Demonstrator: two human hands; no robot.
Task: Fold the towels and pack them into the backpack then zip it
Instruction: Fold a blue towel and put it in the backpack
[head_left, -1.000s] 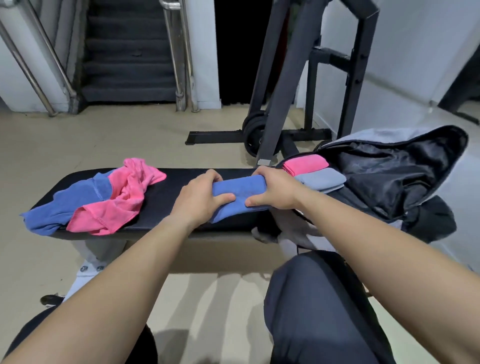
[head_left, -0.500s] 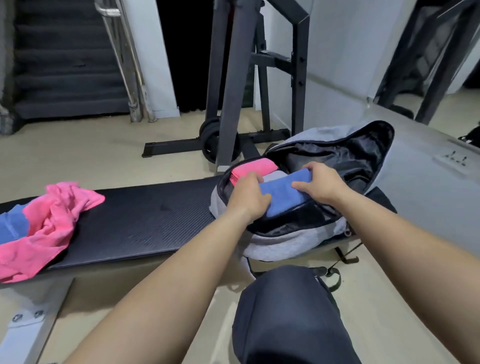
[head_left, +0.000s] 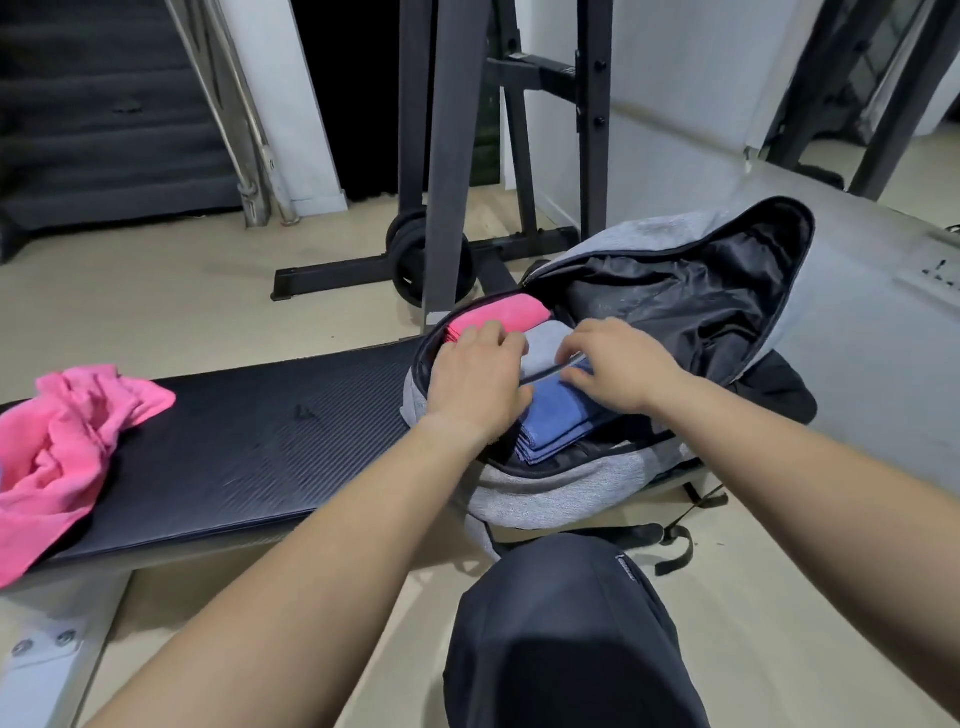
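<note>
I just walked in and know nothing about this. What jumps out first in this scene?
The left hand and right hand reach into an open grey backpack at the right end of a black bench, resting on a folded blue towel. Behind it in the bag lie a folded pink towel and a grey towel. At the bench's left end sits a crumpled pink towel, not yet folded.
</note>
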